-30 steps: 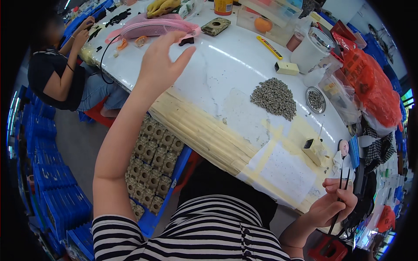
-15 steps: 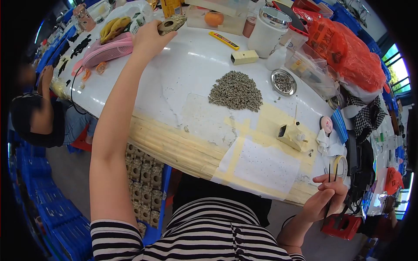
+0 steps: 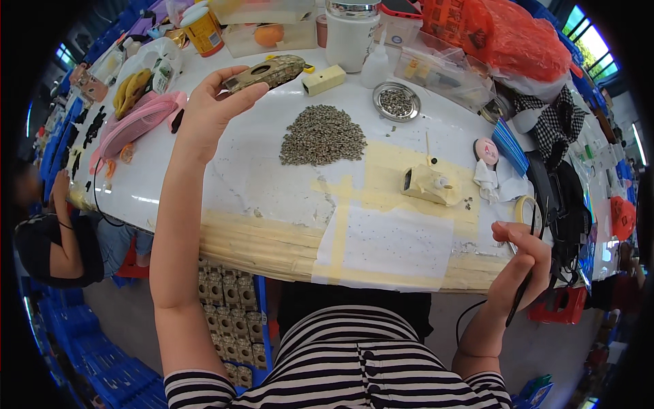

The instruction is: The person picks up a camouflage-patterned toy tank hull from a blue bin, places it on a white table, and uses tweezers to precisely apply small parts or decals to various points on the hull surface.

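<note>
My left hand [image 3: 208, 112] is raised over the far left part of the table, fingers and thumb closed around a camouflage-patterned plastic case [image 3: 281, 68] with a round hole. Low at the right, my right hand [image 3: 521, 262] grips thin black tweezers [image 3: 524, 290], their points upward. Between the hands lies a heap of small grey metal parts [image 3: 323, 136]. Right of it, a cream block-shaped holder [image 3: 430, 185] wrapped in tape rests on masking tape. A white sheet [image 3: 392, 242] with tiny dark dots is taped at the near edge.
A round metal dish [image 3: 396, 102] with small parts stands near a white squeeze bottle [image 3: 375, 67] and a cream block [image 3: 323, 80]. A tape roll [image 3: 527, 211] lies by my right hand. Similar camouflage cases [image 3: 231, 293] fill a blue tray below. Left stands a pink mesh basket [image 3: 139, 123].
My left hand has brought the camouflage case nearer and tilted it so its holed face shows more. The right hand has risen slightly with the tweezers. The whole view has shifted.
</note>
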Tool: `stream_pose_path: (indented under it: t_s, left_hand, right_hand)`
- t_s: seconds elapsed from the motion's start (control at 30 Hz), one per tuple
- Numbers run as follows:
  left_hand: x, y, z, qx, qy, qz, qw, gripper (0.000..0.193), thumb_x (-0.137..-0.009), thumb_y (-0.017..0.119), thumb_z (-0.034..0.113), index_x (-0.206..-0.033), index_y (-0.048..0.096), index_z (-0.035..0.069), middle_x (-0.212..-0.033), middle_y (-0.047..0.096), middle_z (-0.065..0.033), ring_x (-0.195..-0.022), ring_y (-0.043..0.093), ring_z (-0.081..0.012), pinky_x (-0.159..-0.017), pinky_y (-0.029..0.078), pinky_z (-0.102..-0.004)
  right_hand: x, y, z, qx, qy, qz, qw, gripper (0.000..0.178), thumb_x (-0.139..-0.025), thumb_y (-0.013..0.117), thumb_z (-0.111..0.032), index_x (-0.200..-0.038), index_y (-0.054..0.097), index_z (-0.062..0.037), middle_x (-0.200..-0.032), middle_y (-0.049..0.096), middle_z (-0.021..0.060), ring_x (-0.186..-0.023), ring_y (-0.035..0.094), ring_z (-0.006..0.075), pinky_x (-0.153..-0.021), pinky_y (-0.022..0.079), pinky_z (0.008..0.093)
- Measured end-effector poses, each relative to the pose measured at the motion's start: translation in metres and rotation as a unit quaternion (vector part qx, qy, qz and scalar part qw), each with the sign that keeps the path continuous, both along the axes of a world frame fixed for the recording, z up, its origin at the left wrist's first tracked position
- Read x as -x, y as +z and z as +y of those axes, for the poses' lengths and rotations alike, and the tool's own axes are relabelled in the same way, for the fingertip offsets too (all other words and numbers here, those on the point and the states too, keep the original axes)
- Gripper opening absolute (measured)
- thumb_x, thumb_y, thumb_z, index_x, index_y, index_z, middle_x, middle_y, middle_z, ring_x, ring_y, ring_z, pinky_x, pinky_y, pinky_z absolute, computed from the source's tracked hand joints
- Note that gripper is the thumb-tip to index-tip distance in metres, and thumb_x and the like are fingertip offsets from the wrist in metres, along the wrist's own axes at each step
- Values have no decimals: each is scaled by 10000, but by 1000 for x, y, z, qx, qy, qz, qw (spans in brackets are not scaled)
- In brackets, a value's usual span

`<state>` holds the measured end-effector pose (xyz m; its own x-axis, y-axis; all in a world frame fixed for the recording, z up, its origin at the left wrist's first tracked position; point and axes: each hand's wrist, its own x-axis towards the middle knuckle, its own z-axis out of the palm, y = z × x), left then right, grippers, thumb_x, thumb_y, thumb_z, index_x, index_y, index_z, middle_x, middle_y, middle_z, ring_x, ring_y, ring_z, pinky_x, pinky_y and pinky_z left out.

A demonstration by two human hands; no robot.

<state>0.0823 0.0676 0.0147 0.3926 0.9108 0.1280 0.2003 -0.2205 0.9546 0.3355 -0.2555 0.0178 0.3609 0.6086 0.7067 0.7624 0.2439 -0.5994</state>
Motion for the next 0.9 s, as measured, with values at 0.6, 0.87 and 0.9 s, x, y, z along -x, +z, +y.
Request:
stream_pose_path:
  t_s: [0.6, 0.87, 0.9]
  left_hand:
    - [-84, -11, -116, 446, -238, -355, 786, 438, -1018, 297, 300, -1360, 368, 35, -1315, 467, -290, -1206, 522, -354, -972, 498, -444]
    - [-86, -14, -126, 489, -239, -314, 778, 435, -1014, 280, 322, -1376, 350, 91, -1324, 461, -292, -1207, 515, -376, -974, 489, -452]
    - [-86, -14, -127, 489, -239, -307, 781, 436, -1013, 284, 324, -1376, 350, 93, -1322, 463, -291, -1207, 516, -377, -975, 485, -456]
  right_hand:
    - [-3, -6, 52, 120, -69, -164, 977, 279, -700, 751, -31, -965, 663, -39, -896, 650, 116, -830, 607, 280, -709, 487, 346]
    - [-9, -18, 59, 105, -78, -176, 976, 216, -690, 760, -44, -877, 654, -52, -866, 654, 101, -798, 611, 263, -679, 493, 340]
    - [-9, -17, 60, 106, -78, -176, 976, 213, -689, 759, -40, -874, 655, -53, -868, 655, 101, -797, 614, 263, -677, 495, 340]
